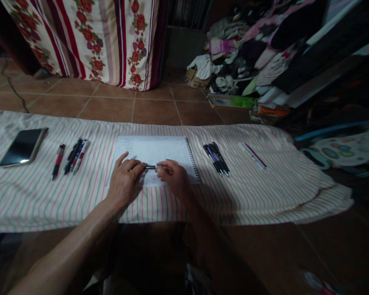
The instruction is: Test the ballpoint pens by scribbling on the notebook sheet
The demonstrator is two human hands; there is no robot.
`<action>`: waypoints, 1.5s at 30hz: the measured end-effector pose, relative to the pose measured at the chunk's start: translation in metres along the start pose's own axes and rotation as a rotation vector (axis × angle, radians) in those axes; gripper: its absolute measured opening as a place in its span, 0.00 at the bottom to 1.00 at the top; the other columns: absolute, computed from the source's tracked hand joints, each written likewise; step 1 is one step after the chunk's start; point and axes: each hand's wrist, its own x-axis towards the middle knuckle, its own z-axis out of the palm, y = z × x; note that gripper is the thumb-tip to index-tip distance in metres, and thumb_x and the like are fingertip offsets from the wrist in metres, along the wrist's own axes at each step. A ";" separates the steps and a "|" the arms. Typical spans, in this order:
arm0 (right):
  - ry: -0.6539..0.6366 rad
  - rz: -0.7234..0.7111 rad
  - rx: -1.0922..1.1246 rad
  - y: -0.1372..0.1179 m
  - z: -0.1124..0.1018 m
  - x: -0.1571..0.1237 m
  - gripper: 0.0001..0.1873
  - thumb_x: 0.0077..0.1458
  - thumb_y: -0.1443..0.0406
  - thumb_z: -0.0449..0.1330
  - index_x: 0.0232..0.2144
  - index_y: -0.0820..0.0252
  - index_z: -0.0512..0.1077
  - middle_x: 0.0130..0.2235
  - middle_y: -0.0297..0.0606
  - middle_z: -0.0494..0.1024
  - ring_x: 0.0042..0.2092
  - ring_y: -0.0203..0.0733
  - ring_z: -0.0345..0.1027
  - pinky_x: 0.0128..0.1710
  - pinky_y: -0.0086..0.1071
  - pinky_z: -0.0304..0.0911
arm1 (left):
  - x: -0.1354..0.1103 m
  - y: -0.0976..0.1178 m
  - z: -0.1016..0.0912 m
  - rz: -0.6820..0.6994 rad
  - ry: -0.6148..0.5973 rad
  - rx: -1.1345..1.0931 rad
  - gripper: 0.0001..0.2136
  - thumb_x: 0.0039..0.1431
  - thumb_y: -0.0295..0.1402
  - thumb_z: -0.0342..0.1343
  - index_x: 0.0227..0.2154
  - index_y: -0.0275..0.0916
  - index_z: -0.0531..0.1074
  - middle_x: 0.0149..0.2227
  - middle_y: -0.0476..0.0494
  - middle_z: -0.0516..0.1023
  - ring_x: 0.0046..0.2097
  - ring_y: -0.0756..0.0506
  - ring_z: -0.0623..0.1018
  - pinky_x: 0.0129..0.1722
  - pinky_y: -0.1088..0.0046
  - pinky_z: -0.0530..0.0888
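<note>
A spiral notebook with a pale page lies on the striped cloth, its coil along the right side. Over it, a dark slim pen is held level between both hands. My left hand pinches the pen's left end, with the index finger raised off it. At the other end, the fingertips of my right hand close round the pale tip. A thin dark-orange item shows just above my right fingers; its kind is unclear.
Left of the notebook lie a red-and-black pen, a bunch of several pens and a dark-screened phone. To the right are several black and purple pens and slim pink and pale-green pens or pencils. Clothes pile up beyond.
</note>
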 end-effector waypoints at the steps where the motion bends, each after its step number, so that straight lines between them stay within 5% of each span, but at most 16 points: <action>1: 0.002 -0.003 -0.017 0.000 -0.001 0.000 0.08 0.46 0.64 0.59 0.31 0.60 0.73 0.25 0.33 0.75 0.26 0.35 0.71 0.25 0.28 0.67 | 0.000 0.000 0.001 0.002 -0.003 0.000 0.12 0.58 0.27 0.47 0.41 0.42 0.74 0.35 0.43 0.77 0.38 0.44 0.75 0.57 0.51 0.59; 16: 0.020 0.011 -0.003 -0.005 -0.002 0.000 0.07 0.45 0.65 0.59 0.28 0.60 0.74 0.22 0.32 0.74 0.24 0.34 0.69 0.24 0.27 0.65 | -0.001 -0.002 0.001 0.090 -0.010 0.020 0.14 0.56 0.26 0.48 0.44 0.40 0.72 0.34 0.43 0.75 0.37 0.45 0.74 0.57 0.51 0.60; 45: 0.096 0.063 0.132 0.006 -0.015 0.005 0.11 0.42 0.62 0.60 0.30 0.62 0.73 0.24 0.35 0.77 0.25 0.34 0.70 0.24 0.26 0.66 | 0.000 -0.003 -0.004 0.042 -0.057 0.057 0.13 0.58 0.27 0.47 0.42 0.38 0.73 0.35 0.42 0.76 0.38 0.45 0.75 0.57 0.52 0.60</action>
